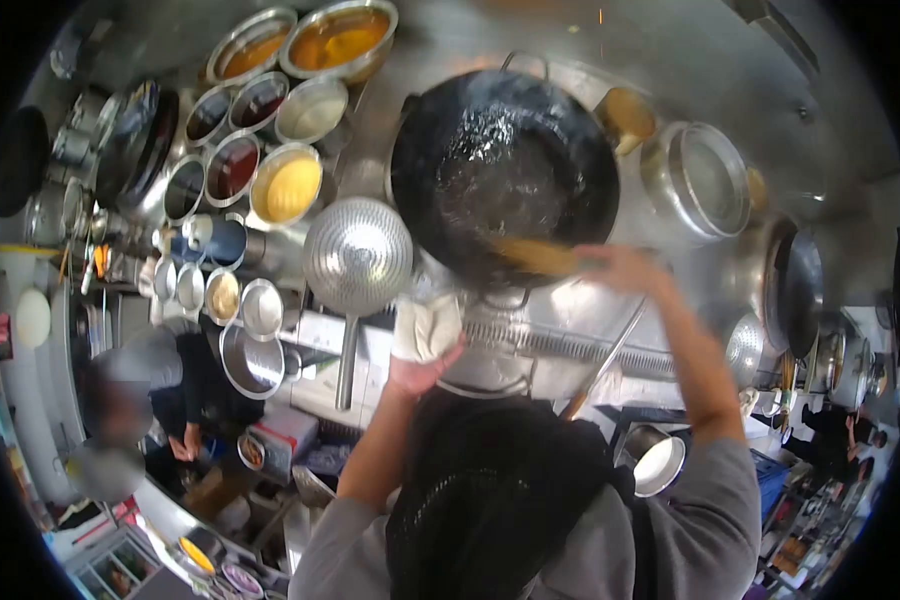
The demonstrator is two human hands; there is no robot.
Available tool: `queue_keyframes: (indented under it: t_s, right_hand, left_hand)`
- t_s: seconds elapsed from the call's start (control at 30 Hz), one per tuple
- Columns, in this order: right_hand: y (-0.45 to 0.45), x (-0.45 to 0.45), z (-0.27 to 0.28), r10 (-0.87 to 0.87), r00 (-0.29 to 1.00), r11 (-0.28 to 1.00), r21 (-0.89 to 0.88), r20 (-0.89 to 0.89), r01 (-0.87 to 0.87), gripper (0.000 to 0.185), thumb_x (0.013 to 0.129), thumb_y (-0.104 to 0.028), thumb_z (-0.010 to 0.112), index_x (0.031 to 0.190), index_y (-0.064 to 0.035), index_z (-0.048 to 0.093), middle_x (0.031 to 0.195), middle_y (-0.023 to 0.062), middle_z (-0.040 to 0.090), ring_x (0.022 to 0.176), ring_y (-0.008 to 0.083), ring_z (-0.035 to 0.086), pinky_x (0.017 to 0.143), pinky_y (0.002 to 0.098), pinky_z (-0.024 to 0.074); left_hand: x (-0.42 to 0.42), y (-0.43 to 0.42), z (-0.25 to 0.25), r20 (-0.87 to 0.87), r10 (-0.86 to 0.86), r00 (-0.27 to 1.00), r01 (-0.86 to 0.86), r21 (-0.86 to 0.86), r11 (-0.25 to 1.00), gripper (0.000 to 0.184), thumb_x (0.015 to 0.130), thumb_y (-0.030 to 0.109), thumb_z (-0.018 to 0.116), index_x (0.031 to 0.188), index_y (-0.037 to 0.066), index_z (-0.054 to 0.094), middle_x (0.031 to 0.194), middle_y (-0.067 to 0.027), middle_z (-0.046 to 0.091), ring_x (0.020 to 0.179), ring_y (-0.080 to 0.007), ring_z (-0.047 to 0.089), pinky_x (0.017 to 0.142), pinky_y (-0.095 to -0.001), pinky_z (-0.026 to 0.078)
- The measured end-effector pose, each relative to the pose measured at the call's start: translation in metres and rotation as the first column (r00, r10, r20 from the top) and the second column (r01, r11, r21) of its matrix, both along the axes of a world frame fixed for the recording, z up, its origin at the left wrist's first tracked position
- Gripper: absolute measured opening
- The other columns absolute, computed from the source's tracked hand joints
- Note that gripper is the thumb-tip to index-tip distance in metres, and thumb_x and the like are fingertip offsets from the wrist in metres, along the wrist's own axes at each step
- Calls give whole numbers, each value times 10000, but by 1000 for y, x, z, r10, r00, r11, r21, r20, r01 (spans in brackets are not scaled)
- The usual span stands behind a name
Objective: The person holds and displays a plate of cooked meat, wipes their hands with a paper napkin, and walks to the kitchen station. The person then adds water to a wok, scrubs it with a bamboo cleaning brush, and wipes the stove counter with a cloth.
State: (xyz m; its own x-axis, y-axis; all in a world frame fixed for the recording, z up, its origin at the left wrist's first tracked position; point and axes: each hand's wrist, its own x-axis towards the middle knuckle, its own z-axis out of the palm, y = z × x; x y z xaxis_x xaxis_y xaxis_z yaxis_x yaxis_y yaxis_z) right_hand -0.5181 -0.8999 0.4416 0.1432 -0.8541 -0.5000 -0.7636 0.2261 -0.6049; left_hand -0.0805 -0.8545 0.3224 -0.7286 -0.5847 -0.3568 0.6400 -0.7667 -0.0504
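A large black wok (pixel 415 165) sits on the stove, its inside wet and shiny with steam above it. My right hand (pixel 625 270) is closed on a tan wok brush (pixel 538 256), whose bristles reach inside the wok's near edge. Motion blurs this hand and the brush a little. My left hand (pixel 420 372) grips a folded white cloth (pixel 428 328) just left of the wok's near loop handle (pixel 505 298). Whether the cloth touches the wok, I cannot tell. Beside the cloth lies a perforated metal strainer (pixel 358 255), its handle pointing toward me.
Bowls of orange liquid (pixel 338 40) and several sauce containers (pixel 287 185) stand at left. On the right are a metal pot (pixel 708 180) and a ladle-like long handle (pixel 610 355) by the stove grate. Another person (pixel 175 390) stands at lower left.
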Motion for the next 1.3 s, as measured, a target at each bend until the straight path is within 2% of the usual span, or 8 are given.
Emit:
queue_keyframes:
  t_s: [0.17,0.37,0.53,0.7,0.83,1.0,1.1,1.3]
  right_hand:
    - [-59,-43,-17,-152,878,936,-350,-455,-19,591,903,-433,740,1435,-205,621,1098,218,753,1031,405,726,898,497,568]
    - [-96,128,-65,-302,919,916,-344,-254,206,620,949,-435,672,1480,-156,512,1140,294,715,1059,495,693,956,574,555]
    - [-31,136,-35,-167,976,954,-273,-137,125,611,938,-392,672,1479,-152,525,1077,313,714,1006,518,688,912,584,551]
    - [19,34,9,93,795,994,14,-600,-105,661,953,-432,677,1548,-294,428,1145,225,702,1018,451,715,884,533,588]
    - [-35,-18,-7,-182,693,968,-252,-698,0,638,983,-400,654,1546,-214,419,1104,231,695,1003,423,722,860,500,600]
    - [-142,80,-56,-494,837,848,-344,-234,404,654,966,-503,626,1497,-145,494,1193,316,692,1155,458,676,954,536,565]
    - [-145,165,-55,-561,749,770,-111,352,629,721,948,-394,714,1543,-67,472,839,226,752,558,268,729,503,391,582]
    - [-67,163,-16,-288,915,956,28,284,292,703,949,-364,697,1536,-39,484,718,175,705,492,223,662,504,363,538]
  left_hand:
    - [-11,-14,27,107,-43,993,50,-65,997,709,1071,615,334,1578,125,404,1527,-159,534,1363,-462,534,1090,-619,484]
    - [-110,-17,50,459,18,888,51,-137,989,536,1105,476,444,1498,113,406,1380,-97,573,1296,-308,553,1066,-585,494]
    - [-131,-21,52,636,149,757,-35,-188,982,471,1058,279,636,1443,113,422,1295,-68,615,1159,-231,642,938,-472,558]
    - [-129,-40,21,611,111,784,-12,-165,986,457,938,105,727,1346,95,520,1167,-66,672,998,-248,706,803,-423,608]
    - [-136,-47,31,701,57,711,15,-95,995,456,844,-5,708,1266,48,543,1083,-118,663,975,-284,708,742,-435,620]
    - [-141,-45,6,776,152,612,90,-260,961,451,774,-51,655,1206,27,551,1000,-128,655,833,-268,710,646,-417,608]
    - [-133,-41,-10,776,155,612,173,-323,931,372,822,-7,648,1183,38,569,954,-104,661,808,-236,705,617,-395,593]
    - [-113,-28,57,676,-24,736,135,-113,984,400,1020,251,665,1378,150,519,1193,-51,662,1034,-225,689,825,-460,600]
